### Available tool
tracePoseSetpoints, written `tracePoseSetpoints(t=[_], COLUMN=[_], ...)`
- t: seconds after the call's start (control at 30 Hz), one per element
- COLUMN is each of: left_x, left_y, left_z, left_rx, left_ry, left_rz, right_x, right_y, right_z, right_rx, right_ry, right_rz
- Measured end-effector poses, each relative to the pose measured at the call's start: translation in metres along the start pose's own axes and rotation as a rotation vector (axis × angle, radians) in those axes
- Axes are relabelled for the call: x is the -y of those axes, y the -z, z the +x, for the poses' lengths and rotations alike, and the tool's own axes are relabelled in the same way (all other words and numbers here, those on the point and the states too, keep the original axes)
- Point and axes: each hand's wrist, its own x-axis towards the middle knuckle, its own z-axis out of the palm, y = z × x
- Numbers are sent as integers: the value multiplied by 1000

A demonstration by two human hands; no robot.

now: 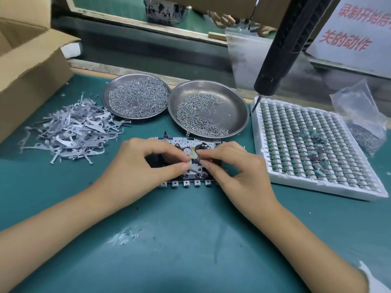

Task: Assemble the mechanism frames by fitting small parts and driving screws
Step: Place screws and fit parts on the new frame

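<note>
Perforated metal frame (186, 144) (five bottom tabs), curled fingers (191, 159) seemingly pinching a small part.

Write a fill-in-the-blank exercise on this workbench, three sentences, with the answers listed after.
1. Both hands, left hand and right hand, work on the mechanism frame, which lies on a ____ mat.
2. Screws fill ____ round metal dishes, left dish and right dish.
3. The pile of grey levers lies to the ____ of the dishes.

Answers: green; two; left
</note>
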Motion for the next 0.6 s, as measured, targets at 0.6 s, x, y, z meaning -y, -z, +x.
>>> tracePoseSetpoints(t=[0.6], left_x=[-1], left_y=[4], left_z=[-1], left_rx=[-8], left_ry=[25], left_rz=[85], right_x=[0], right_y=[3], right_z=[-5], right_rx=[105], right_ry=[103], right_rz=[-47])
